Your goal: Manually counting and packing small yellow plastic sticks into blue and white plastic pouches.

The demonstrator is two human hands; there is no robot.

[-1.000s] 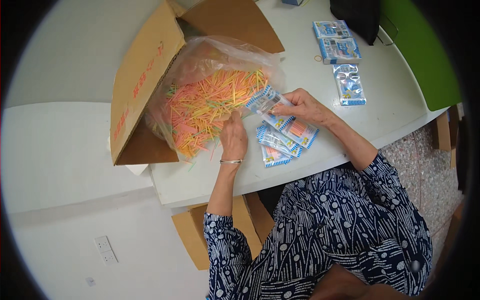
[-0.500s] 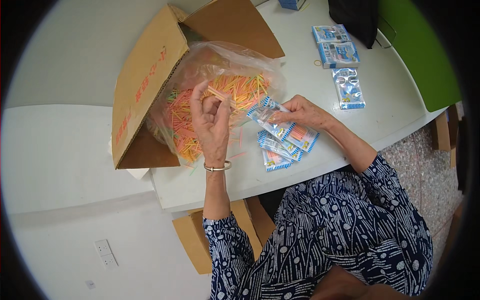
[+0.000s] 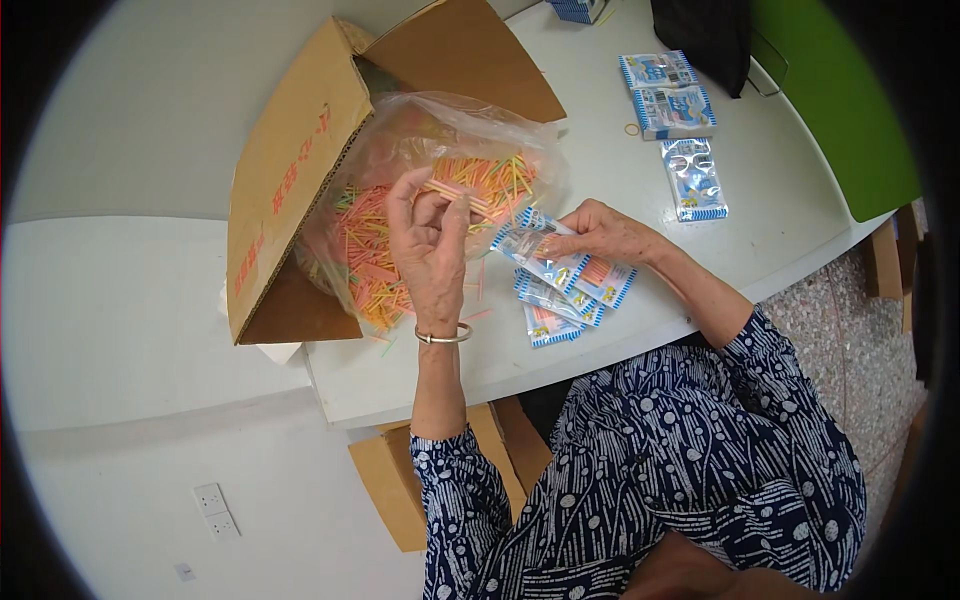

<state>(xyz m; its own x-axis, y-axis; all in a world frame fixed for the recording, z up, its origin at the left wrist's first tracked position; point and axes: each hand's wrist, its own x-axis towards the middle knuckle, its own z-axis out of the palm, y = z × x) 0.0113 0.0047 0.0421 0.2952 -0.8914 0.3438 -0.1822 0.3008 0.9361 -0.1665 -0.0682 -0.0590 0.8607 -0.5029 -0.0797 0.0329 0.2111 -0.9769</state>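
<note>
White table (image 3: 770, 190): left fingers (image 3: 454, 228) pinching sticks (image 3: 447, 190); right fingers (image 3: 592, 220) gripping packet (image 3: 530, 248).

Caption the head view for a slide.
Left hand pinches thin pale sticks; right hand grips a blue-striped packet.

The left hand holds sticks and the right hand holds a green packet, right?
Not quite: the packet in the right hand is blue and white, not green, as the head view shows. The left hand does hold sticks.
</note>
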